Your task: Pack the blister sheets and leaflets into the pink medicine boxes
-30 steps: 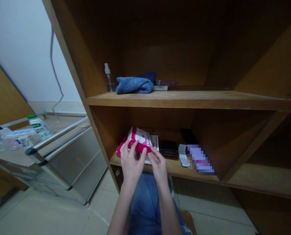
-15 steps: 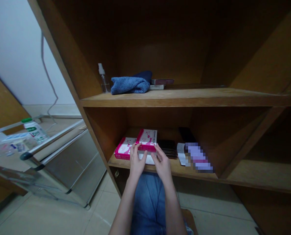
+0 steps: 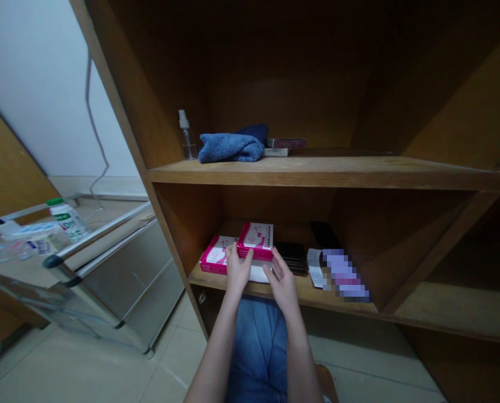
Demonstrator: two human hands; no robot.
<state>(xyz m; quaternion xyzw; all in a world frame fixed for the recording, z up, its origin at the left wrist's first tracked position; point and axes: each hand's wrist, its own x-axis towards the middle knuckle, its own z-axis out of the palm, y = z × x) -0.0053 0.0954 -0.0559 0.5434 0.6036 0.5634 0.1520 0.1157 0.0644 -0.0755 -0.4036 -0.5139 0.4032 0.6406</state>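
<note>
A pink-and-white carton (image 3: 256,235) lies raised on the lower shelf, overlapping the right side of a second pink-and-white carton (image 3: 216,253). My left hand (image 3: 238,270) grips its front left corner, thumb against the pink front side. By the front right corner is my right hand (image 3: 284,281), fingers apart, fingertips close to or touching the carton's side; the thumb stands away from it. White paper or a white box (image 3: 258,273) shows below the carton, between my hands; which of these it is, I cannot tell.
Right of the hands lie a dark stack (image 3: 294,257), a white slip (image 3: 315,267) and a pixelated purple item (image 3: 346,274). The upper shelf bears a spray bottle (image 3: 187,137), a blue towel (image 3: 232,146) and flat boxes (image 3: 285,143). A metal cart (image 3: 124,285) stands left.
The view has shifted slightly, moving the scene rightward. My left thumb has come up against the carton's front. The cartons have not visibly moved on the shelf.
</note>
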